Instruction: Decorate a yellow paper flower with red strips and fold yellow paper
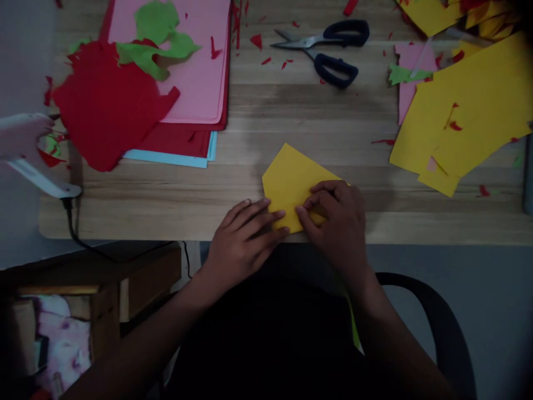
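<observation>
A piece of yellow paper (287, 178) with an angular outline lies at the table's front edge, its point facing away from me. My left hand (241, 239) rests its outstretched fingertips on the paper's left side, fingers apart. On the right part of the same sheet is my right hand (339, 214), its thumb and index finger drawn together at the paper and its other fingers curled. The paper's right end is hidden beneath this hand. Farther back lie scissors (310, 41) with dark blue handles, their blades partly apart.
Pink sheets (200, 72) top a stack at the left, with crumpled red paper (108, 105) and green scraps (156, 22) over it. A white glue gun (29, 133) with a cord stands at the left edge. Yellow sheets (470, 105) lie right. Red snippets are scattered about.
</observation>
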